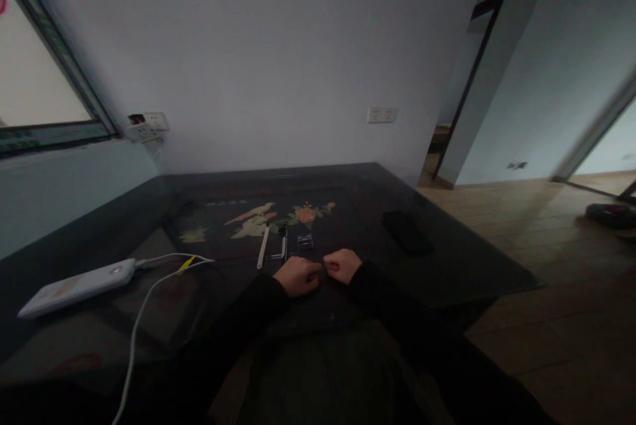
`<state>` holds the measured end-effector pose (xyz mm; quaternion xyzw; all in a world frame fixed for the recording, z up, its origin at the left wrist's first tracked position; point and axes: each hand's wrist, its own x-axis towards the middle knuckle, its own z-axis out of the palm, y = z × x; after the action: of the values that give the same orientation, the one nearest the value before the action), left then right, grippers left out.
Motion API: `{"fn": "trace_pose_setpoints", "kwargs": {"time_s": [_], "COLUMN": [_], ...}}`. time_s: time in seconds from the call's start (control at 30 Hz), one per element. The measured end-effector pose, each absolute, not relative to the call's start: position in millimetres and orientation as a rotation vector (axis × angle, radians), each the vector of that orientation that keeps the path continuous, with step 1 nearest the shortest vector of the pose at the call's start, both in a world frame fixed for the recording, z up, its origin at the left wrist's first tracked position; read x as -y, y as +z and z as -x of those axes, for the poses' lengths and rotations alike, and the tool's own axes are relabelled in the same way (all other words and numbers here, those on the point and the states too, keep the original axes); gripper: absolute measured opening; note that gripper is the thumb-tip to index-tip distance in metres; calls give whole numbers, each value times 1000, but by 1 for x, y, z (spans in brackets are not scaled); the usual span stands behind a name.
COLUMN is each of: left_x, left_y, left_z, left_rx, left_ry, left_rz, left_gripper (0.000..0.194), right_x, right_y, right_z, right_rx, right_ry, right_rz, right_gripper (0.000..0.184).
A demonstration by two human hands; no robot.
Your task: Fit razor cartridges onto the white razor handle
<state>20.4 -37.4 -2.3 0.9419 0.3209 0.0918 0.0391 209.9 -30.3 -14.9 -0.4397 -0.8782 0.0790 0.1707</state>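
My left hand [299,276] rests on the dark table [472,266] near its front edge, curled into a loose fist. Close beside it on the right, my right hand [342,266] is closed the same way, with a narrow gap between the two. Nothing shows in either fist; the insides of the palms are hidden. Just beyond my left hand lie a pale flat strip with a hole at its end [264,246], a thin L-shaped metal piece [284,247] and a small clear case-like item [305,241], too dim to make out.
A white power bank [79,286] lies at the left, its white cable [144,309] with a yellow tag running off the front. A black phone-like object [407,233] lies to the right. Behind the table stands a wall with sockets [382,115]. Wooden floor [527,246] extends at the right.
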Motion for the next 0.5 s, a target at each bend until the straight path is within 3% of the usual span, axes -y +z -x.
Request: {"fn": "trace_pose_setpoints", "kwargs": {"time_s": [0.5], "left_x": [38], "left_y": [-1], "left_z": [-21], "left_rx": [-1006], "left_ry": [279], "left_rz": [-2870], "left_gripper": [11], "right_x": [31], "right_y": [-12], "right_z": [-209], "right_rx": [2479], "right_ry": [230], "right_rz": [1249], "right_gripper": [19]}}
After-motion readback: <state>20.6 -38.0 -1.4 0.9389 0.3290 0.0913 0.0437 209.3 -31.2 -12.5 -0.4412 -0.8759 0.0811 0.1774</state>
